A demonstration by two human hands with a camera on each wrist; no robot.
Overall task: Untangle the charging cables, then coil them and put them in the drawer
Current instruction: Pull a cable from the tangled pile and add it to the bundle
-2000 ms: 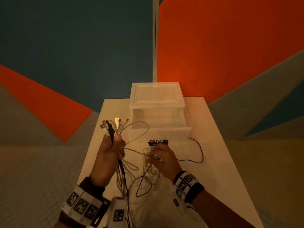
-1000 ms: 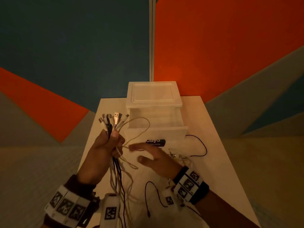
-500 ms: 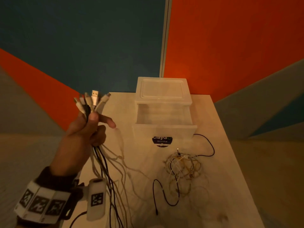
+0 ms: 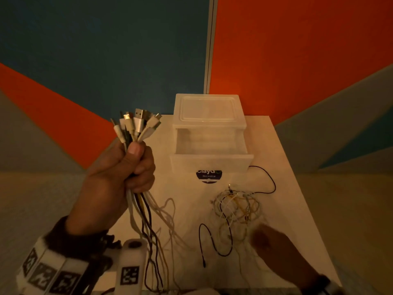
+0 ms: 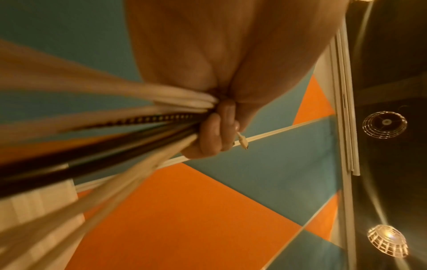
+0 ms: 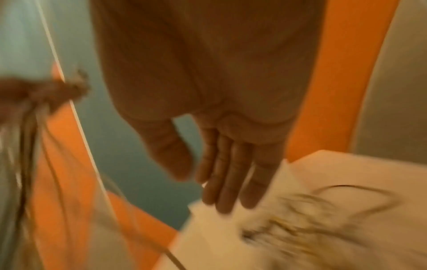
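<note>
On the desk [image 4: 287,167] I see the drawer [image 4: 210,152] pulled open at the back, a cable tangle [image 4: 236,207] before it, my right hand [image 4: 276,250] nearer, the cable bundle [image 4: 136,126] left.

Cables [image 4: 146,211]: white, cream and black, bunched in left hand [image 4: 119,177], raised above table's left edge. Plug ends [image 4: 136,124] fan upward above the fist; strands hang down to the table's near edge. Far ends form a tangle [image 4: 236,206] on the table, right of centre. One black strand loops toward the right edge.

Drawer [image 4: 212,154]: translucent white, pulled open, at table's far edge.
</note>
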